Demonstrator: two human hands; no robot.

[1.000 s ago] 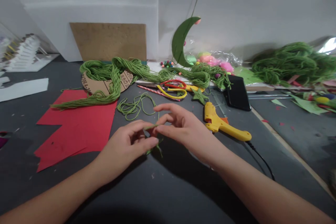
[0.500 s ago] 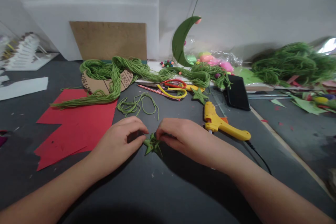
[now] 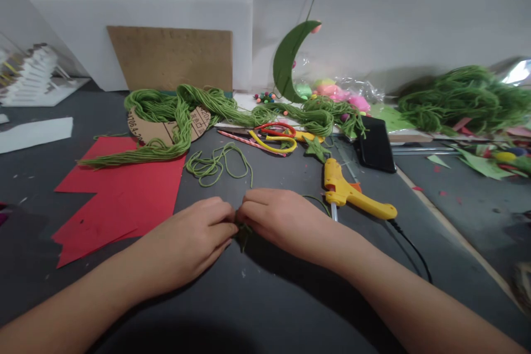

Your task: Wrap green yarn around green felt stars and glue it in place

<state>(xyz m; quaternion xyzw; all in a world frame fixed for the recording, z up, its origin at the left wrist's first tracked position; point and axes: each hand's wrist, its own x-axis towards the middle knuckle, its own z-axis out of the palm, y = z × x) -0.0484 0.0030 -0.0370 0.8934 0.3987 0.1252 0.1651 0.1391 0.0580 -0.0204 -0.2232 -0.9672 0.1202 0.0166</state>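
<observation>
The dark grey desk [image 3: 253, 304] bears red paper [image 3: 133, 199] at the person's left. The left hand [image 3: 194, 235] and right hand [image 3: 282, 215] meet near its middle. Right of them lies a yellow glue gun [image 3: 346, 191]. A small green star [image 3: 243, 238] sits between the hands, mostly hidden, each grip pinching it with bunched fingertips.

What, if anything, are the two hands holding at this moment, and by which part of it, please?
The left hand and right hand meet at the far part of a small green piece, apparently pinching it there; the exact grip is hidden.
</observation>
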